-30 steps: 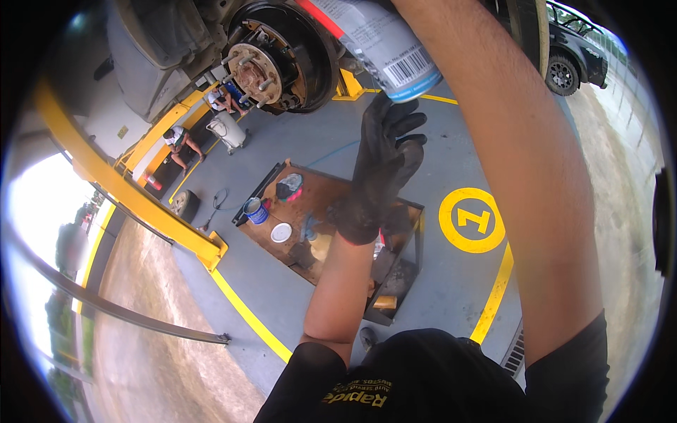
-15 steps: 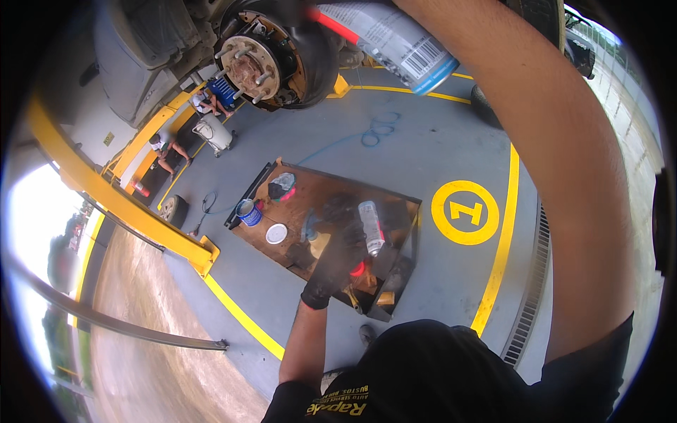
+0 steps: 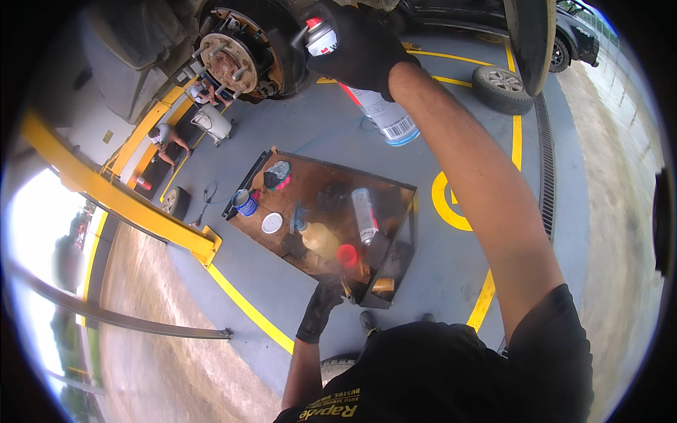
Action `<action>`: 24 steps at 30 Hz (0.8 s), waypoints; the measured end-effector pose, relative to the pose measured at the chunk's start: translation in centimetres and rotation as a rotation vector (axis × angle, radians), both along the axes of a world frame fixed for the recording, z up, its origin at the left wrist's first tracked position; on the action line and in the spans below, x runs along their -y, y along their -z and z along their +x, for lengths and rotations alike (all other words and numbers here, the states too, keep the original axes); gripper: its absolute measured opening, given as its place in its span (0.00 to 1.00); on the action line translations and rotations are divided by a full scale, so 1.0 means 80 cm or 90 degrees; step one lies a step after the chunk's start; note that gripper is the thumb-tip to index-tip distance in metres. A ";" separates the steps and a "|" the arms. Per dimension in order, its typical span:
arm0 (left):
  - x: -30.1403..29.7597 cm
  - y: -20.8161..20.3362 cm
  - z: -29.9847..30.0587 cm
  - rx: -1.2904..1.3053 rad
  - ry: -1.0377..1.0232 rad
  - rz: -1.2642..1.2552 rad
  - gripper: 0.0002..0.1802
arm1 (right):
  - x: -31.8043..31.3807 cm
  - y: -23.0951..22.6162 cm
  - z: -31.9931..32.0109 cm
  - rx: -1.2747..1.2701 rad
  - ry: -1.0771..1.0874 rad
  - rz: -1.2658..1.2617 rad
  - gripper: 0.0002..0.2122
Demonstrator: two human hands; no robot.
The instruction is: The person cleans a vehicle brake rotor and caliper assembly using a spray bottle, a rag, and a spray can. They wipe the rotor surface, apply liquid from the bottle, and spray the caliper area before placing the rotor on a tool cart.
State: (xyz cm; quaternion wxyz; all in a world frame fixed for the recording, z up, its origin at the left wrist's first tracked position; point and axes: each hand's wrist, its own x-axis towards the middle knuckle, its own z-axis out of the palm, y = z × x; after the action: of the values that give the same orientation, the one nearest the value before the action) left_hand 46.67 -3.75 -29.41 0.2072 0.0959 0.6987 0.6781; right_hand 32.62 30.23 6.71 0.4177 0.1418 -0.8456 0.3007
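My right hand (image 3: 363, 53), in a black glove, is wrapped round a grey-and-white spray can (image 3: 390, 118) with a red nozzle end and a blue base rim. The can tilts, its nozzle end beside the bare wheel hub (image 3: 227, 63) with its studs and dark brake parts. My left hand (image 3: 320, 310), also black-gloved, is low at the near edge of a brown-topped tool cart (image 3: 310, 166). Its fingers are dark and partly hidden, near a brass-coloured tool (image 3: 347, 287); whether it grips anything is unclear. A red cap (image 3: 346, 255) shows just beyond it.
On the cart lie another spray can (image 3: 364, 216), a yellowish spray bottle (image 3: 319, 240), a blue tin (image 3: 245, 203), a white lid (image 3: 271, 223) and a rag (image 3: 277, 175). A yellow lift arm (image 3: 127, 197) spans the left. Two people sit farther back. A tyre (image 3: 502, 90) lies right.
My right hand has come into view as the spray can moved down, its nozzle end beside the hub. My left hand has drawn back from over the cart to its near edge.
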 end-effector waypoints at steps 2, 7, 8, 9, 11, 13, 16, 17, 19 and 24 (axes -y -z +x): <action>0.031 0.049 0.028 0.094 -0.083 -0.052 0.28 | -0.002 0.030 -0.022 -0.014 -0.035 0.015 0.34; 0.117 0.169 0.132 0.331 -0.206 -0.189 0.37 | -0.004 0.041 -0.022 -0.057 -0.123 -0.041 0.32; 0.128 0.186 0.154 0.387 -0.226 -0.248 0.38 | -0.001 0.043 -0.024 -0.056 -0.117 -0.029 0.31; 0.141 0.200 0.177 0.441 -0.246 -0.310 0.40 | 0.000 0.047 -0.027 -0.057 -0.110 -0.021 0.30; 0.181 0.236 0.241 0.523 -0.297 -0.325 0.41 | 0.003 0.051 -0.028 -0.069 -0.122 -0.060 0.28; 0.212 0.254 0.280 0.590 -0.335 -0.340 0.41 | 0.004 0.050 -0.021 -0.029 -0.102 -0.080 0.28; 0.245 0.263 0.302 0.665 -0.356 -0.356 0.41 | 0.006 0.071 -0.018 -0.111 -0.147 -0.109 0.28; 0.252 0.266 0.307 0.679 -0.358 -0.351 0.41 | 0.015 0.076 -0.012 -0.123 -0.157 -0.134 0.29; 0.273 0.270 0.291 0.686 -0.347 -0.347 0.41 | 0.026 0.081 -0.007 -0.077 -0.102 -0.111 0.30; 0.343 0.285 0.199 0.642 -0.271 -0.326 0.41 | 0.065 0.112 -0.006 -0.044 -0.017 -0.168 0.33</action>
State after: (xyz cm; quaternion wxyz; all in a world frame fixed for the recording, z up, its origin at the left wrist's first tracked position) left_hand 62.57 -31.16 -52.22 0.3891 -0.4324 0.6593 0.4764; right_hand 32.17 25.01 -2.23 0.4578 0.1070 -0.7818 0.4097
